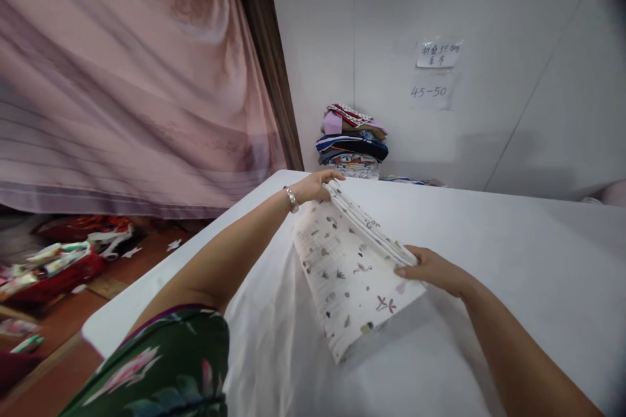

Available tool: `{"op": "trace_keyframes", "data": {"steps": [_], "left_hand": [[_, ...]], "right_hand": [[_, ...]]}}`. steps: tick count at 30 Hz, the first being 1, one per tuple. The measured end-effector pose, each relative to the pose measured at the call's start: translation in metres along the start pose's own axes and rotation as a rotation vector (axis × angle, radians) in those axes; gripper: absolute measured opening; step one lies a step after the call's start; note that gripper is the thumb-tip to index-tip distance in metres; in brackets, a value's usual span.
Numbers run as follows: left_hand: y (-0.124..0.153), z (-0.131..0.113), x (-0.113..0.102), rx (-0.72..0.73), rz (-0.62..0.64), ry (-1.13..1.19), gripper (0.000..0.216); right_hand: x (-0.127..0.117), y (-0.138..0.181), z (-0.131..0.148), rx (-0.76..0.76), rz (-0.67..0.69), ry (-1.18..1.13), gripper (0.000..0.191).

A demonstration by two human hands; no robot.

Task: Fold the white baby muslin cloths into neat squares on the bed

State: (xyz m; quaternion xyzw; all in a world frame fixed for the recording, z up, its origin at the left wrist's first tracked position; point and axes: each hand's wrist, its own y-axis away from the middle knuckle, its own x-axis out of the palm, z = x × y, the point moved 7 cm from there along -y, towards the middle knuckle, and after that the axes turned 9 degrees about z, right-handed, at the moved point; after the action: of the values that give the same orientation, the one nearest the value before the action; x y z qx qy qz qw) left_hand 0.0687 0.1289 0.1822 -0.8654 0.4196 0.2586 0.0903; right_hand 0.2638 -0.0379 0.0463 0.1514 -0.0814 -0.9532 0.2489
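Observation:
A white cloth (352, 260) printed with small plants and animals hangs tilted above the white table, folded into several layers along its upper edge. My left hand (320, 186), with a silver bracelet at the wrist, grips the far upper corner of those layers. At the near end of the same folded edge, my right hand (430, 268) pinches the layers between thumb and fingers. The cloth's lower part hangs down between both hands toward me. Some of the left fingers are hidden behind the fabric.
Against the wall, a stack of folded cloths (352, 143) stands at the table's (513, 254) back edge. Handwritten paper signs (433, 75) are taped above. A pink curtain (147, 78) hangs at the left. Below it, a red container (63, 273) of mixed items sits on the floor.

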Motion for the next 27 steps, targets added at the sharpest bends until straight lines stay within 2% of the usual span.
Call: {"op": "trace_keyframes", "data": {"steps": [3, 7, 9, 11, 12, 14, 16, 18, 19, 20, 22, 24, 27], "left_hand": [[-0.007, -0.021, -0.019, 0.033, -0.11, -0.052, 0.058], [-0.008, -0.066, -0.051, 0.228, -0.309, -0.135, 0.058], [0.006, -0.085, -0.057, 0.358, -0.41, -0.254, 0.058], [0.026, -0.088, -0.044, 0.464, -0.464, -0.441, 0.06], [0.037, -0.081, -0.03, 0.493, -0.468, -0.547, 0.06], [0.057, -0.05, 0.012, 0.508, -0.402, -0.754, 0.058], [0.075, -0.005, 0.058, 0.463, -0.321, -0.874, 0.052], [0.089, 0.038, 0.105, 0.451, -0.177, -0.923, 0.045], [0.095, 0.053, 0.125, 0.463, -0.096, -0.936, 0.041], [0.1, 0.065, 0.138, 0.457, -0.069, -0.94, 0.039], [0.106, 0.075, 0.149, 0.443, -0.066, -0.943, 0.037], [0.109, 0.074, 0.146, 0.417, -0.101, -0.943, 0.038], [0.112, 0.072, 0.144, 0.403, -0.085, -0.928, 0.042]], "right_hand": [[-0.036, 0.008, 0.033, 0.032, -0.146, 0.198, 0.04], [-0.094, 0.035, 0.121, 0.053, -0.494, 0.693, 0.03], [-0.104, 0.054, 0.161, 0.029, -0.657, 0.973, 0.025], [-0.095, 0.069, 0.176, -0.038, -0.794, 1.231, 0.025], [-0.084, 0.074, 0.171, -0.079, -0.838, 1.329, 0.027], [-0.057, 0.078, 0.136, -0.14, -0.85, 1.432, 0.032], [-0.024, 0.073, 0.08, -0.162, -0.723, 1.434, 0.032], [0.008, 0.066, 0.023, -0.12, -0.516, 1.409, 0.035], [0.02, 0.065, 0.001, -0.096, -0.441, 1.388, 0.037], [0.026, 0.066, -0.013, -0.067, -0.432, 1.359, 0.039], [0.033, 0.068, -0.025, -0.029, -0.42, 1.317, 0.04], [0.033, 0.07, -0.022, -0.008, -0.433, 1.285, 0.04], [0.032, 0.073, -0.016, -0.013, -0.45, 1.232, 0.039]]}}
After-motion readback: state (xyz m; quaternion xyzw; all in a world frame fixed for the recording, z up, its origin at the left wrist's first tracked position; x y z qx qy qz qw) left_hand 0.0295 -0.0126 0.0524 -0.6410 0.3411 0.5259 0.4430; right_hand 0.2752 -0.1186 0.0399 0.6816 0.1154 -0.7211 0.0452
